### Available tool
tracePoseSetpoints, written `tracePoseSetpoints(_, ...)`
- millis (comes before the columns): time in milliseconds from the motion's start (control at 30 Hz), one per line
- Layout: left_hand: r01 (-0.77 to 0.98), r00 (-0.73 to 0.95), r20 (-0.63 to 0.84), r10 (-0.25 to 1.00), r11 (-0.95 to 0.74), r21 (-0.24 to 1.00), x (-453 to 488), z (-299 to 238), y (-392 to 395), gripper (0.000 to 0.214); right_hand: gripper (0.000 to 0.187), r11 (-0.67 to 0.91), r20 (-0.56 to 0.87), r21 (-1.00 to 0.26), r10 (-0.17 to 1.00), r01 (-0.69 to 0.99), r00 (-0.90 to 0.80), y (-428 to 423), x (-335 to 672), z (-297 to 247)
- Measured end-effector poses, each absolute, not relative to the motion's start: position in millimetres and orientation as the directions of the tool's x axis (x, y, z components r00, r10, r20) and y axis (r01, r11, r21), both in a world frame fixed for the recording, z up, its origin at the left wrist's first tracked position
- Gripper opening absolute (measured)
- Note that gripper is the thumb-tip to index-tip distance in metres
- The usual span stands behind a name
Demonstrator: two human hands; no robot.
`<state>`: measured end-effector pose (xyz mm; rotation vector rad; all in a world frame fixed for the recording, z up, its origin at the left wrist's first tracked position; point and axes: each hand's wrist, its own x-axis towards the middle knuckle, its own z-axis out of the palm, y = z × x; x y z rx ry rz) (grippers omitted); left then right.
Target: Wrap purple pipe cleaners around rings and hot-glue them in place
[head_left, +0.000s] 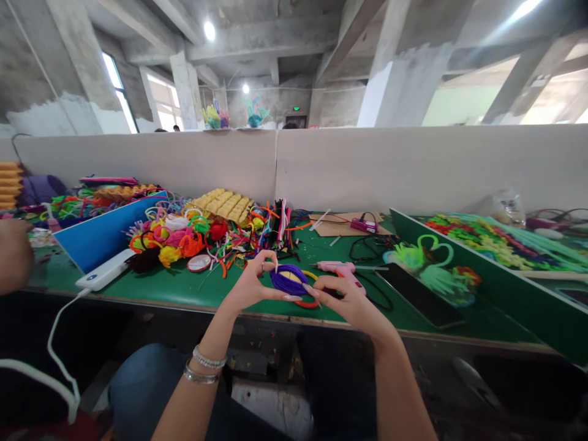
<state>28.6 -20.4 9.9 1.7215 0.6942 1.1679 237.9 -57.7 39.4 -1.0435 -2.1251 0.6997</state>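
Observation:
A purple pipe-cleaner piece (281,283) with a pale yellow middle is held between my two hands, just above the table's front edge. My left hand (250,286) pinches it from the left, thumb below and fingers above. On the other side, my right hand (342,299) grips its right end between thumb and fingertips. Red and yellow pipe-cleaner loops (307,303) show behind and below this end; whether they are joined to it I cannot tell. A pink glue gun (337,267) lies just beyond my right hand.
Behind my left hand are colourful pipe-cleaner pieces (193,242) and a yellow egg tray (223,205). A black phone (418,294) and green pipe-cleaner swans (436,272) lie right. Blue (113,229) and green (487,282) dividers flank the green table. A white power strip (103,272) sits left.

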Motion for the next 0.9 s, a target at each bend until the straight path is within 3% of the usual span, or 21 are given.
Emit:
tracePoseSetpoints(533, -0.052, 0.414, 0.383, 0.826, -0.399, 0.916, 28.7, 8.1, -20.0, 0.060, 0.044, 0.541, 0.283, -0.703, 0.808, 0.462, -0.517, -54.9, 239.8, 37.1)
tracePoseSetpoints(900, -0.050, 0.390, 0.382, 0.838, -0.396, 0.917, 27.3, 12.7, -21.8, 0.063, 0.048, 0.541, 0.314, -0.767, 0.785, 0.346, -0.534, -51.5, 237.9, 34.2)
